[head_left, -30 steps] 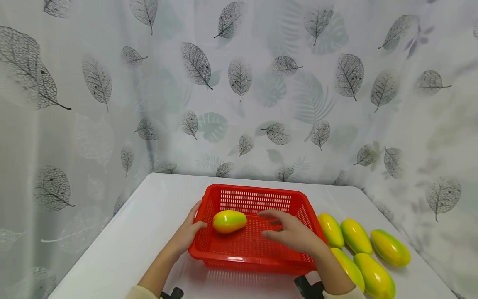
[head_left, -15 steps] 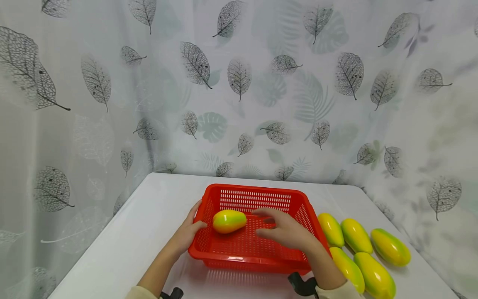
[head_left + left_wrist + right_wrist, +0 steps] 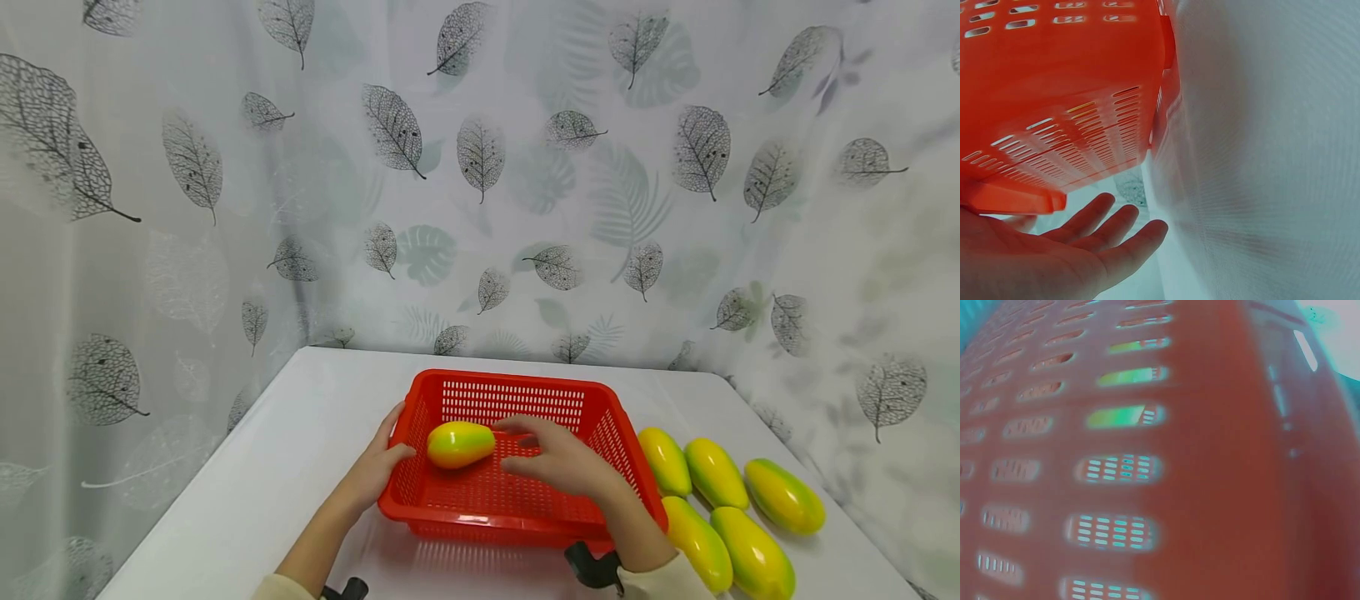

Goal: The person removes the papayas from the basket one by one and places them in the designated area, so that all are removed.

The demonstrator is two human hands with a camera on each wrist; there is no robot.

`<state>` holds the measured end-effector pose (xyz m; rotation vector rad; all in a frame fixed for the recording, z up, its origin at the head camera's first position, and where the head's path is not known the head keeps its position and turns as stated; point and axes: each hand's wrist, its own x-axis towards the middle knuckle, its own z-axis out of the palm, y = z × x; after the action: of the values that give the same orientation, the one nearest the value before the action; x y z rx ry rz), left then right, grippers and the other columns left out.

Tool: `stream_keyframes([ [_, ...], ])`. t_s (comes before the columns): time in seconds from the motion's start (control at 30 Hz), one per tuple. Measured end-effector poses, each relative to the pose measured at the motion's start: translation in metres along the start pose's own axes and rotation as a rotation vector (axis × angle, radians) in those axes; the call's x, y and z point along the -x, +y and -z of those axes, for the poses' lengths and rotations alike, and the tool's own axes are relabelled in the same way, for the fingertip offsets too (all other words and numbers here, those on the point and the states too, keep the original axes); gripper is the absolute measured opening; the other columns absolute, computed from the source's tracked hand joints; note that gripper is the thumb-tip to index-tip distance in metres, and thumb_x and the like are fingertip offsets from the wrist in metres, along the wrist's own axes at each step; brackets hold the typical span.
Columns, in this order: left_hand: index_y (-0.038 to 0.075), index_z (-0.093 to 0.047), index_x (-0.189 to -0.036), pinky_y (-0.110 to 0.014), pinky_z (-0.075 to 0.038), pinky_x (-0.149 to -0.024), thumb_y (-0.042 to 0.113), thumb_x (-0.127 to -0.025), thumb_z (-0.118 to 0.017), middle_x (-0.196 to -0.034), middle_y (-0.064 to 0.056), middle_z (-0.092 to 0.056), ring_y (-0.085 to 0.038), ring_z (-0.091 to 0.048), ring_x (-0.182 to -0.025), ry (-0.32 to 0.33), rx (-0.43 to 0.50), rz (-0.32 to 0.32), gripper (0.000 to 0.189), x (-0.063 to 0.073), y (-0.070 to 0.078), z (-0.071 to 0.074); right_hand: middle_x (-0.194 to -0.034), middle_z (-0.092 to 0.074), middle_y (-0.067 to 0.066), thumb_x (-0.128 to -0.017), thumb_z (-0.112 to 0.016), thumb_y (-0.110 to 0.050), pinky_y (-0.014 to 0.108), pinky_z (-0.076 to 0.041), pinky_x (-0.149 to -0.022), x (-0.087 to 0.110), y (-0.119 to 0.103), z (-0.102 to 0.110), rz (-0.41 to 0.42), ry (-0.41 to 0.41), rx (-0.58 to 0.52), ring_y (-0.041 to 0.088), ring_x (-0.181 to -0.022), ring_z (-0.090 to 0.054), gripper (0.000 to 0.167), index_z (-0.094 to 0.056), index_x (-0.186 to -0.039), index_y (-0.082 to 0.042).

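A red plastic basket [image 3: 502, 529] with slotted walls sits on the white table. Inside it, toward the left, lies one yellow-green mango [image 3: 459, 445]. My left hand [image 3: 369, 473] holds the basket's left rim, thumb over the edge; in the left wrist view its other fingers [image 3: 1132, 244] extend outside, below the rim. Over the basket's interior hovers my right hand [image 3: 558, 460], fingers loosely bent and holding nothing, fingertips close to the mango's right end. The right wrist view is filled by the basket wall [image 3: 1222, 456], with yellow-green showing through a few slots.
Several more mangoes [image 3: 716, 473] lie on the table [image 3: 322, 400] just right of the basket. A pale curtain [image 3: 480, 183] printed with leaves hangs behind the table and along its sides. Black wrist mounts [image 3: 592, 567] show below the forearms.
My right hand has drifted left over the basket, bringing its fingertips closer to the mango inside. The left hand, the basket and the mangoes have stayed put.
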<state>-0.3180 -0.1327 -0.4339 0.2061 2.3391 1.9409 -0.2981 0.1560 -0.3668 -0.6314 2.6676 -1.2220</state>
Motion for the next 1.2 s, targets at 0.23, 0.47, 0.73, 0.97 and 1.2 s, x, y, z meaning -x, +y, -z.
stream_keyframes([
  [0.23,0.021,-0.017,-0.166,-0.05,-0.063,-0.087,0.012,-0.098,-0.051,-0.158,-0.025,-0.039,-0.042,-0.064,-0.121,0.01,-0.007,0.012,0.077,0.0,-0.001,-0.001,-0.14,-0.064,0.007,-0.091,-0.078,-0.029,0.054,-0.056,-0.099,-0.006,0.0,-0.005,0.006,-0.013,0.004,0.037,-0.13,-0.058,0.049,-0.064,-0.137,-0.022],
  [0.47,0.021,-0.018,-0.166,-0.05,-0.063,-0.088,0.012,-0.098,-0.05,-0.159,-0.025,-0.039,-0.042,-0.064,-0.121,0.011,-0.008,0.011,0.076,0.001,-0.001,0.0,-0.142,-0.063,0.011,-0.092,-0.076,-0.024,0.057,-0.053,-0.103,-0.013,-0.001,-0.01,0.028,-0.028,0.02,0.038,-0.133,-0.056,0.049,-0.063,-0.139,-0.018],
  [0.73,0.022,-0.019,-0.166,-0.051,-0.062,-0.09,0.013,-0.097,-0.051,-0.16,-0.024,-0.038,-0.043,-0.061,-0.125,0.012,-0.014,0.016,0.076,0.0,-0.003,0.0,-0.142,-0.062,0.013,-0.091,-0.076,-0.023,0.06,-0.052,-0.104,-0.018,-0.001,-0.019,0.018,-0.06,0.042,0.041,-0.135,-0.053,0.053,-0.061,-0.141,-0.013],
  [0.97,0.021,-0.019,-0.166,-0.05,-0.062,-0.089,0.012,-0.097,-0.051,-0.159,-0.024,-0.039,-0.043,-0.062,-0.124,0.006,-0.005,0.014,0.076,-0.001,-0.004,-0.001,-0.142,-0.062,0.01,-0.09,-0.077,-0.023,0.058,-0.053,-0.102,-0.024,-0.001,-0.026,0.013,-0.07,0.059,0.038,-0.13,-0.056,0.054,-0.061,-0.141,-0.013],
  [1.2,0.021,-0.018,-0.166,-0.051,-0.063,-0.089,0.012,-0.097,-0.052,-0.159,-0.024,-0.04,-0.044,-0.062,-0.125,0.008,-0.005,0.012,0.077,0.0,-0.002,0.0,-0.143,-0.061,0.013,-0.089,-0.078,-0.02,0.061,-0.051,-0.104,-0.031,-0.004,-0.032,0.022,-0.081,0.069,0.04,-0.131,-0.056,0.058,-0.059,-0.143,-0.011],
])
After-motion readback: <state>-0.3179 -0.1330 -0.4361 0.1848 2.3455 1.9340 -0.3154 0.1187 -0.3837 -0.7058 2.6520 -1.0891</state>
